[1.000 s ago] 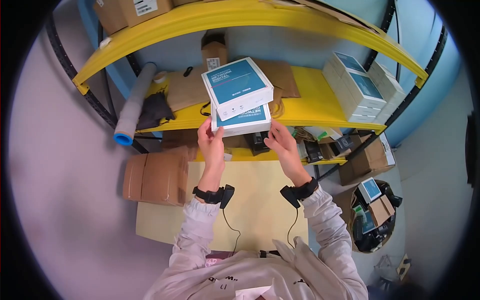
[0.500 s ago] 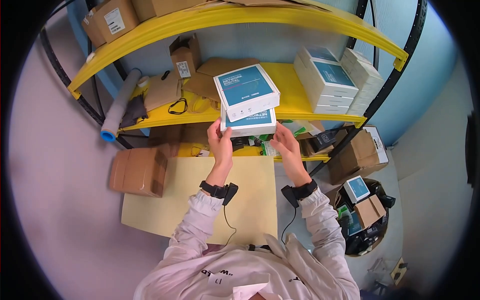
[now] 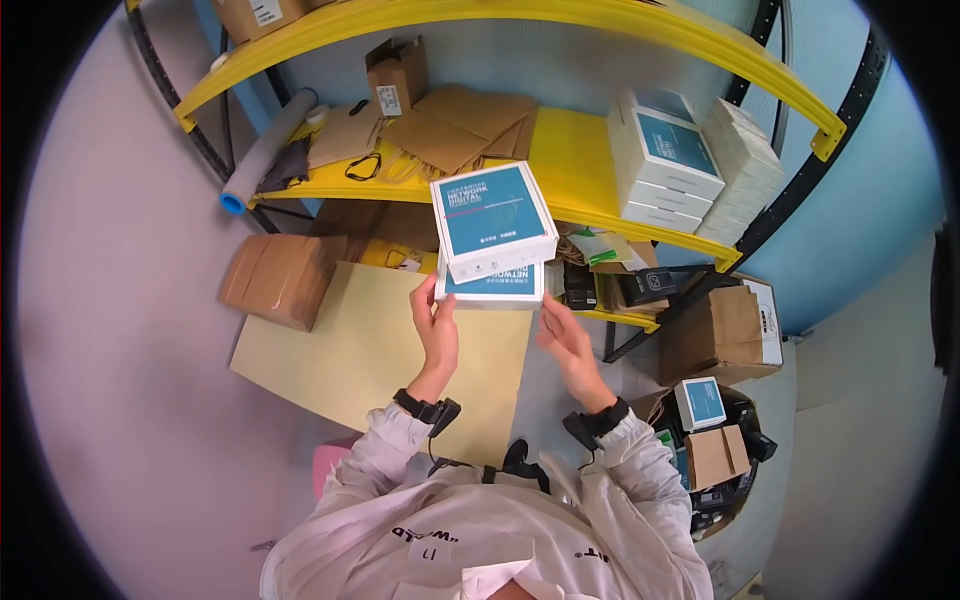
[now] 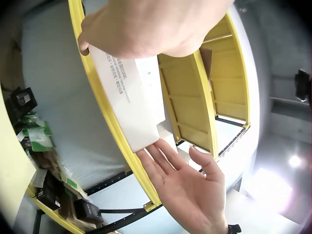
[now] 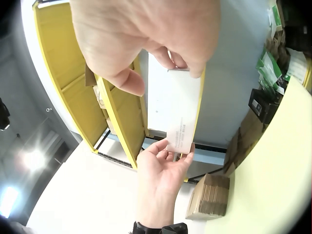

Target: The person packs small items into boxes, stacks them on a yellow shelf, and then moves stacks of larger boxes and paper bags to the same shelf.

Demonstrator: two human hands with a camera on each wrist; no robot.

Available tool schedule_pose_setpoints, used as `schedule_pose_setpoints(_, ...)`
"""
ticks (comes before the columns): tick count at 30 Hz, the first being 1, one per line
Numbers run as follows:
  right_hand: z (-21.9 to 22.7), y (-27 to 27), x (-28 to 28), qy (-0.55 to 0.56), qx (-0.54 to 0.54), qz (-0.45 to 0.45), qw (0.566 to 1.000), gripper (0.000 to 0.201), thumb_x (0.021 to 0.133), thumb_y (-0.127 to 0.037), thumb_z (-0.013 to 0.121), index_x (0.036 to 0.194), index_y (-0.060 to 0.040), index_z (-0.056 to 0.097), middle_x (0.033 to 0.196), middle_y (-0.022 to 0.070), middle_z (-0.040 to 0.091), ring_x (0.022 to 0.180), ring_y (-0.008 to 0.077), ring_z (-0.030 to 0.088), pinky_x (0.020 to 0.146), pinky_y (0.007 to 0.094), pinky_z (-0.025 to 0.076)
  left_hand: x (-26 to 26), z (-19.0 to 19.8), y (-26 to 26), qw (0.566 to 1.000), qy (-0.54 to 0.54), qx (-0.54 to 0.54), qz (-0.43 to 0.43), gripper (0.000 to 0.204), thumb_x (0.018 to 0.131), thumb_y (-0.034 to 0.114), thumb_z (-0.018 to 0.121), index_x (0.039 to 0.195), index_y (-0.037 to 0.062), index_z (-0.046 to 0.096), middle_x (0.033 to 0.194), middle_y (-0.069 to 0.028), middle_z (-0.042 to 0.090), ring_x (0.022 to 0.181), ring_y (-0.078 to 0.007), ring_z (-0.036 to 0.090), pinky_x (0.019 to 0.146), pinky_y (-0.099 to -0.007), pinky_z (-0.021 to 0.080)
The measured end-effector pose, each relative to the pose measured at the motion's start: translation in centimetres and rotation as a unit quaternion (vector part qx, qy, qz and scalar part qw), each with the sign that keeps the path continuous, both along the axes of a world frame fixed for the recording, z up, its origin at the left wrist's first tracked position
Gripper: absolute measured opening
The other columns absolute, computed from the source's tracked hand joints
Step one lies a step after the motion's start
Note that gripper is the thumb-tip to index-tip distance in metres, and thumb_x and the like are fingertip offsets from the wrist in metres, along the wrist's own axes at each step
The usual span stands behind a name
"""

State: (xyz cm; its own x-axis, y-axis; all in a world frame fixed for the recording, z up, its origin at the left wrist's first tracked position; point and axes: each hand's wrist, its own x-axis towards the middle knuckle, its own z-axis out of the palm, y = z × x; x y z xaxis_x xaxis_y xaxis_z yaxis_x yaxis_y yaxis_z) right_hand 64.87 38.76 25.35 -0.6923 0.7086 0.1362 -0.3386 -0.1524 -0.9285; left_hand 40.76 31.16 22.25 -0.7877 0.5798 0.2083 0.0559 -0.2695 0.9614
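Observation:
Two white boxes with teal lids are stacked in front of the body. The upper box (image 3: 495,215), lettered "NETWORK DIGITAL", sits slightly turned on the lower box (image 3: 490,301). My left hand (image 3: 437,338) holds the left end of the lower box; its thumb and fingers pinch the corner in the right wrist view. At the opposite end is my right hand (image 3: 574,358). In the left wrist view its fingers (image 4: 157,161) reach out fairly straight to the box end, with the thumb apart. The box's printed long side (image 4: 124,102) faces that camera.
A yellow shelf (image 3: 570,150) bears flat kraft bags (image 3: 450,130) and a stack of similar boxes (image 3: 665,175). A pale table (image 3: 380,340) with a brown carton (image 3: 278,280) lies below. At right stands a bin of boxes and small items (image 3: 720,455).
Both hands and the two stacked boxes have come lower in the head view. The right thumb has drawn away from the box's front, and the camera has shifted over the table.

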Motion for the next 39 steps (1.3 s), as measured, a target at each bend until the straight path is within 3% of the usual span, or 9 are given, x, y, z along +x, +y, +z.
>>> schedule_pose_setpoints(7, -6.1, -3.4, -0.2, -0.029, -0.014, 0.042, 0.999, 0.074, 0.101, 0.009, 0.062, 0.169, -0.0028, 0.037, 0.178, 0.0038, 0.031, 0.166, 0.0178, 0.022, 0.135, 0.0407, 0.019, 0.7, -6.8, -5.6, 0.998, 0.015, -0.037, 0.041, 0.051, 0.104, -0.002, 0.063, 0.153, 0.0015, 0.050, 0.153, -0.0114, 0.055, 0.137, -0.0227, 0.054, 0.117, -0.0373, 0.042)
schedule_pose_setpoints(9, -6.8, -4.4, -0.6, -0.042, -0.037, 0.035, 0.998, 0.070, 0.101, 0.005, 0.059, 0.168, 0.0002, 0.038, 0.177, 0.0100, 0.035, 0.165, 0.0223, 0.026, 0.136, 0.0424, 0.018, 1.1, -7.9, -7.3, 0.998, 0.004, -0.040, 0.050, 0.051, 0.103, -0.003, 0.063, 0.153, 0.0015, 0.051, 0.152, -0.0113, 0.056, 0.137, -0.0229, 0.054, 0.118, -0.0375, 0.042)
schedule_pose_setpoints(17, -12.2, -7.9, -1.8, -0.089, -0.115, 0.080, 0.986, 0.067, 0.103, 0.004, 0.057, 0.168, 0.0027, 0.038, 0.179, 0.0095, 0.032, 0.165, 0.0230, 0.027, 0.135, 0.0418, 0.020, -0.2, -13.4, -13.2, 0.996, -0.002, -0.077, 0.050, 0.053, 0.102, -0.006, 0.061, 0.153, 0.0006, 0.049, 0.149, -0.0114, 0.049, 0.143, -0.0265, 0.050, 0.121, -0.0403, 0.044)
schedule_pose_setpoints(19, -13.8, -8.8, -2.3, -0.102, -0.131, 0.087, 0.982, 0.067, 0.104, 0.003, 0.057, 0.168, 0.0029, 0.037, 0.179, 0.0096, 0.032, 0.165, 0.0234, 0.028, 0.135, 0.0413, 0.021, -0.6, -15.1, -14.1, 0.995, 0.004, -0.074, 0.066, 0.052, 0.101, -0.006, 0.064, 0.152, 0.0013, 0.052, 0.149, -0.0115, 0.057, 0.138, -0.0243, 0.056, 0.118, -0.0373, 0.042)
schedule_pose_setpoints(22, -16.4, -10.0, -3.1, -0.106, -0.177, 0.081, 0.975, 0.066, 0.104, 0.004, 0.057, 0.167, 0.0003, 0.042, 0.178, 0.0091, 0.035, 0.163, 0.0210, 0.032, 0.133, 0.0394, 0.025, -1.0, -18.6, -16.1, 0.993, -0.001, -0.094, 0.072, 0.053, 0.101, -0.008, 0.064, 0.152, 0.0015, 0.052, 0.148, -0.0114, 0.057, 0.138, -0.0247, 0.056, 0.118, -0.0376, 0.043)
schedule_pose_setpoints(29, -20.4, -12.5, -4.5, -0.157, -0.189, 0.087, 0.965, 0.061, 0.105, 0.005, 0.055, 0.166, 0.0008, 0.045, 0.175, 0.0104, 0.041, 0.162, 0.0220, 0.035, 0.133, 0.0388, 0.025, -1.8, -22.5, -19.7, 0.989, -0.063, -0.118, 0.067, 0.055, 0.100, -0.011, 0.063, 0.153, 0.0015, 0.051, 0.150, -0.0117, 0.053, 0.142, -0.0254, 0.053, 0.121, -0.0385, 0.043)
schedule_pose_setpoints(31, -21.7, -13.2, -4.5, -0.176, -0.190, 0.083, 0.962, 0.061, 0.104, 0.004, 0.057, 0.165, -0.0015, 0.048, 0.174, 0.0100, 0.043, 0.160, 0.0213, 0.039, 0.132, 0.0380, 0.027, -2.4, -24.1, -20.7, 0.986, 0.003, -0.157, 0.053, 0.057, 0.099, -0.012, 0.062, 0.153, 0.0014, 0.049, 0.150, -0.0117, 0.051, 0.142, -0.0258, 0.053, 0.122, -0.0390, 0.042)
schedule_pose_setpoints(34, -22.3, -13.7, -4.5, -0.199, -0.218, 0.076, 0.952, 0.060, 0.104, 0.003, 0.057, 0.164, -0.0017, 0.050, 0.171, 0.0098, 0.047, 0.158, 0.0207, 0.042, 0.131, 0.0374, 0.029, -2.6, -23.8, -20.9, 0.988, 0.012, -0.147, 0.048, 0.058, 0.099, -0.013, 0.062, 0.153, 0.0013, 0.049, 0.150, -0.0120, 0.050, 0.142, -0.0263, 0.053, 0.123, -0.0398, 0.042)
schedule_pose_setpoints(39, -22.9, -11.7, -4.6, -0.285, -0.153, 0.129, 0.938, 0.053, 0.108, -0.005, 0.061, 0.160, 0.0013, 0.053, 0.166, 0.0130, 0.052, 0.159, 0.0210, 0.040, 0.127, 0.0363, 0.036, -3.7, -24.3, -21.5, 0.985, -0.007, -0.170, 0.016, 0.062, 0.097, -0.013, 0.063, 0.155, 0.0015, 0.047, 0.154, -0.0133, 0.049, 0.146, -0.0277, 0.051, 0.125, -0.0415, 0.040)
